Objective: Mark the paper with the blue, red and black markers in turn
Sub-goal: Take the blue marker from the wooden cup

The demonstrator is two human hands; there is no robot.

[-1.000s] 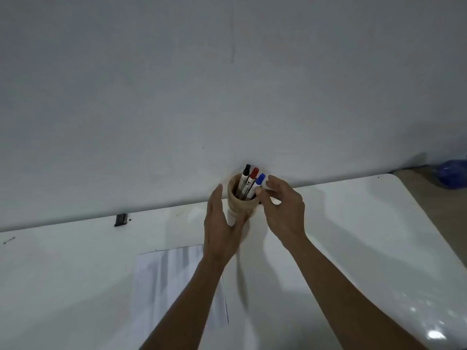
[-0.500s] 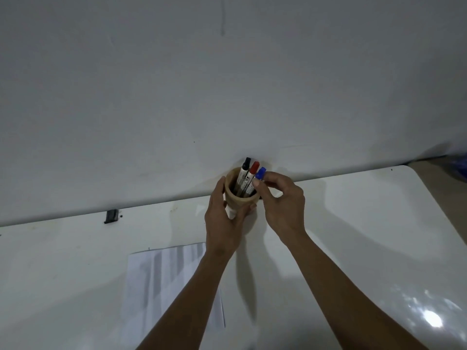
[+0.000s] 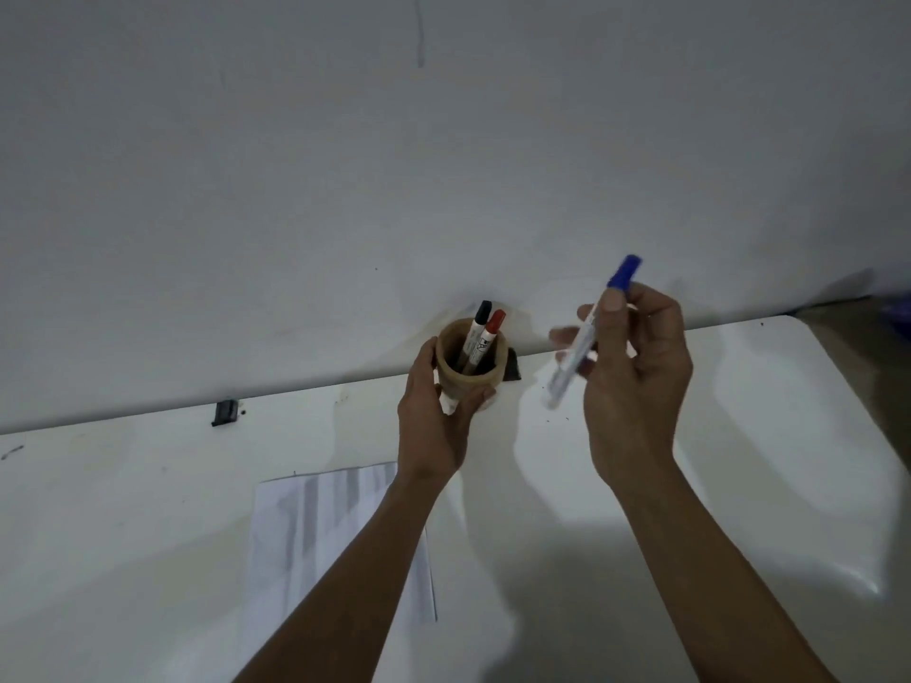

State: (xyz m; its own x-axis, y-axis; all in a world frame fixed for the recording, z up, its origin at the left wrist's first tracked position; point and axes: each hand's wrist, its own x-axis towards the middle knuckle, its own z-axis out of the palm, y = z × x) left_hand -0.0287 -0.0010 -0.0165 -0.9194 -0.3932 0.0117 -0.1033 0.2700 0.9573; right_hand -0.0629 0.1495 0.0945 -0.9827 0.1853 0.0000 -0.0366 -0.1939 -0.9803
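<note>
My right hand [image 3: 636, 372] holds the blue marker [image 3: 586, 337] in the air to the right of the cup, cap up and still on, barrel tilted down to the left. My left hand [image 3: 434, 421] wraps around the tan pen cup [image 3: 471, 374] near the table's back edge. In the cup stand the black marker [image 3: 477, 327] and the red marker [image 3: 489, 333], both capped and leaning right. The white paper [image 3: 315, 534] lies on the table below the cup, partly covered by my left forearm.
The white table [image 3: 739, 436] ends at a grey wall just behind the cup. A small black clip [image 3: 224, 411] sits at the back edge on the left. The table's rounded right corner is at the upper right, with floor beyond.
My right hand has pulled the blue marker out of the cup and moved it up and to the right. My left hand stays on the cup.
</note>
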